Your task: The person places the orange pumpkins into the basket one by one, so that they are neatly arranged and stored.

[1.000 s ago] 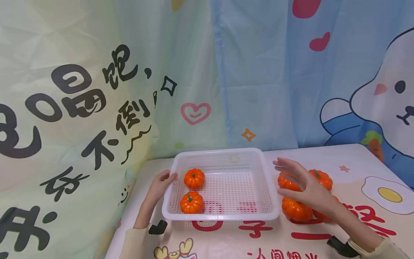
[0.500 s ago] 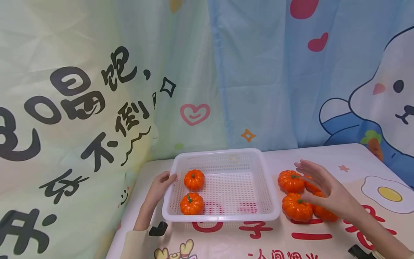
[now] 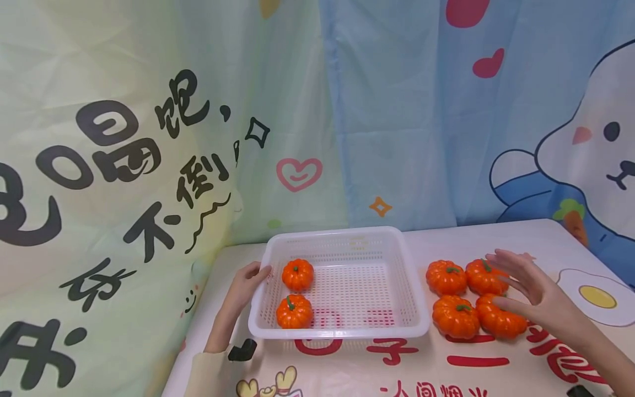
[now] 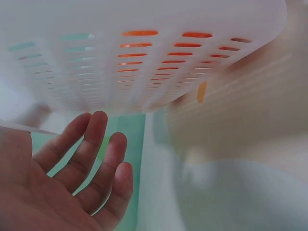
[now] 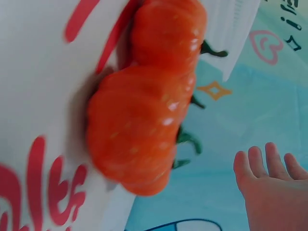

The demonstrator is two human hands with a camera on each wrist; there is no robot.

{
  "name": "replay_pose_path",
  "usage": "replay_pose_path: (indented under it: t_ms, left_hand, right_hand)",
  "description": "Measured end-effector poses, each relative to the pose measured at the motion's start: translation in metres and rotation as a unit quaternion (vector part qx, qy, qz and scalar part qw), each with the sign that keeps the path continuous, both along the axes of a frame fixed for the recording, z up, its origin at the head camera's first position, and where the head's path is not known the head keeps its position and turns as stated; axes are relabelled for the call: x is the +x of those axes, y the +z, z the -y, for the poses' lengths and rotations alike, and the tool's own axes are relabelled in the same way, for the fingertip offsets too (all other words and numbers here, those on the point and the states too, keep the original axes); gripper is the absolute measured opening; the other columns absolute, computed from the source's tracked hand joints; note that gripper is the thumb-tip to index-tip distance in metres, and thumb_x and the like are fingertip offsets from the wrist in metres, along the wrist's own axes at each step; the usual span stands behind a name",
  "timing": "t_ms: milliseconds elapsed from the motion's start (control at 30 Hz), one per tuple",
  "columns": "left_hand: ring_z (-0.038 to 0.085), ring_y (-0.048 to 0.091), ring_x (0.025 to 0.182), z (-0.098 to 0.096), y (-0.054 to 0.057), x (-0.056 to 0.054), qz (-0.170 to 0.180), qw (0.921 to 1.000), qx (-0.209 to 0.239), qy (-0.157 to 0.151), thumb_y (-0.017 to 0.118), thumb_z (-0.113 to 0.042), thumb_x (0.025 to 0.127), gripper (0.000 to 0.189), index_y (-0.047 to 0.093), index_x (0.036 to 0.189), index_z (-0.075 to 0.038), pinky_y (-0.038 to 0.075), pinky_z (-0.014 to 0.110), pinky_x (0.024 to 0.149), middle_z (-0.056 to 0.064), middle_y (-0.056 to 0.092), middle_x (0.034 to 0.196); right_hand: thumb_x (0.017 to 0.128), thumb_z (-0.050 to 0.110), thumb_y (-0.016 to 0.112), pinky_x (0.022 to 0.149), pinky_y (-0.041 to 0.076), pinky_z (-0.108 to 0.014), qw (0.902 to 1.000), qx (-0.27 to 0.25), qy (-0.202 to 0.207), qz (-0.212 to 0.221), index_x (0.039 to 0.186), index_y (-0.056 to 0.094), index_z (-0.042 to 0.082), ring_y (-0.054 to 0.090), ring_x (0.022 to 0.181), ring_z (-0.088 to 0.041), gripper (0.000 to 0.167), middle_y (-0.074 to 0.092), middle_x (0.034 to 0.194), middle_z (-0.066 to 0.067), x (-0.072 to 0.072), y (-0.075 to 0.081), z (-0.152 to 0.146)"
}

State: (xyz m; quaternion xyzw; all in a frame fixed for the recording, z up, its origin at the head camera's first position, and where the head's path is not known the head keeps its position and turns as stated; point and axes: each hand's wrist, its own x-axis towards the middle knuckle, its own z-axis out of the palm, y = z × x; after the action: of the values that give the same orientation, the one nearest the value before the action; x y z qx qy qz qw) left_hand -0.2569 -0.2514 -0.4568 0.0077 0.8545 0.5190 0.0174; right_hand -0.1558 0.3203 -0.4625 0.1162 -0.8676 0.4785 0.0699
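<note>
A white plastic basket (image 3: 342, 333) with slotted walls stands on the table. My left hand (image 3: 248, 282) holds its left rim, thumb over the inside and fingers along the outer wall, as the left wrist view (image 4: 72, 187) shows. Two small orange pumpkins, one at the back (image 3: 297, 275) and one at the front (image 3: 294, 312), lie in the basket's left half. Several more pumpkins (image 3: 456, 317) sit grouped to the right of it. My right hand (image 3: 541, 295) hovers at the right side of this group, fingers spread and holding nothing; it overlaps the nearest pumpkin (image 3: 501, 320) in the head view.
The table cover (image 3: 377, 375) has red lettering and a printed fried egg (image 3: 597, 298) at the right. A printed curtain (image 3: 387, 110) hangs behind the table, and another pale one (image 3: 99, 55) along the left.
My right hand has drawn back to the right across the grouped pumpkins, uncovering more of them. My left hand and the basket have stayed in place.
</note>
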Motion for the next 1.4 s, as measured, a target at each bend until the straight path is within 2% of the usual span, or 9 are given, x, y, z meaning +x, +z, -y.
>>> replay_pose_path:
  t_ms: [133,233,367,533,633,767,900,1200,1400]
  left_hand:
    - [0.020,0.066,0.082,-0.005,0.015,0.009,0.006,0.9999,-0.005,-0.007,0.059,-0.024,0.102,0.035,0.064,0.122,0.005,0.059,0.026,0.071,0.027,0.068,0.110]
    - [0.020,0.066,0.082,-0.006,0.019,0.012,0.007,0.9999,-0.006,-0.008,0.059,-0.024,0.102,0.035,0.064,0.122,0.004,0.060,0.026,0.072,0.026,0.068,0.109]
    - [0.021,0.067,0.081,-0.006,0.019,0.012,0.005,0.9999,-0.002,-0.009,0.059,-0.023,0.102,0.035,0.064,0.122,0.005,0.060,0.027,0.071,0.026,0.068,0.108]
    - [0.019,0.066,0.080,-0.005,0.017,0.012,0.003,1.0000,-0.001,-0.007,0.060,-0.023,0.101,0.034,0.065,0.121,0.005,0.060,0.027,0.071,0.025,0.069,0.107]
    - [0.019,0.066,0.081,-0.005,0.017,0.011,0.003,1.0000,-0.004,-0.006,0.060,-0.023,0.101,0.034,0.065,0.121,0.004,0.060,0.028,0.071,0.024,0.069,0.107]
    - [0.019,0.067,0.081,-0.005,0.018,0.012,0.001,1.0000,-0.003,-0.006,0.060,-0.023,0.101,0.032,0.065,0.119,0.003,0.060,0.027,0.070,0.023,0.070,0.107]
    - [0.020,0.067,0.080,-0.006,0.018,0.012,-0.004,1.0000,0.001,-0.008,0.060,-0.022,0.101,0.031,0.065,0.118,0.004,0.059,0.026,0.068,0.025,0.069,0.106]
    - [0.019,0.068,0.079,-0.007,0.020,0.013,-0.004,0.9999,0.001,-0.010,0.059,-0.021,0.102,0.034,0.064,0.121,0.006,0.060,0.027,0.069,0.027,0.068,0.109]
    - [0.018,0.067,0.078,-0.002,0.005,0.003,-0.006,1.0000,0.001,-0.001,0.060,-0.022,0.102,0.033,0.065,0.120,0.004,0.060,0.029,0.069,0.025,0.069,0.107]
  right_hand:
    - [0.096,0.011,0.067,0.084,0.055,-0.017,0.9994,0.027,-0.016,0.015,0.161,0.016,0.029,0.027,0.130,0.024,0.085,0.034,0.154,0.026,0.000,-0.010,-0.011]
    - [0.096,0.015,0.067,0.084,0.054,-0.016,0.9983,0.047,-0.025,0.023,0.161,0.016,0.027,0.021,0.134,0.024,0.084,0.030,0.160,0.019,0.001,-0.018,-0.019]
    - [0.097,0.018,0.065,0.080,0.045,-0.006,0.9973,0.056,-0.021,0.044,0.161,0.017,0.019,0.028,0.121,0.028,0.080,0.032,0.161,0.008,0.001,-0.028,-0.029]
    - [0.098,0.018,0.065,0.079,0.049,-0.009,0.9939,0.064,-0.003,0.089,0.158,0.017,0.004,0.031,0.106,0.032,0.078,0.040,0.150,-0.009,0.001,-0.037,-0.041]
    - [0.098,0.019,0.065,0.080,0.058,-0.021,0.9889,0.080,0.007,0.125,0.156,0.014,-0.002,0.049,0.126,0.000,0.079,0.034,0.150,-0.026,0.000,-0.040,-0.044]
    - [0.096,0.029,0.068,0.084,0.060,-0.048,0.9785,0.108,0.001,0.176,0.154,0.012,-0.006,0.035,0.124,-0.061,0.088,0.026,0.149,-0.040,-0.003,-0.041,-0.043]
    - [0.093,0.036,0.072,0.085,0.056,-0.060,0.9711,0.137,-0.008,0.195,0.153,0.015,-0.009,0.035,0.124,-0.062,0.094,0.027,0.147,-0.042,-0.005,-0.046,-0.042]
    - [0.088,0.042,0.075,0.086,0.056,-0.059,0.9632,0.180,-0.011,0.200,0.150,0.018,-0.013,0.040,0.121,-0.062,0.101,0.031,0.143,-0.044,-0.005,-0.051,-0.038]
    - [0.087,0.048,0.075,0.085,0.056,-0.060,0.9570,0.199,-0.009,0.211,0.150,0.019,-0.011,0.046,0.115,-0.060,0.104,0.035,0.139,-0.044,-0.004,-0.055,-0.038]
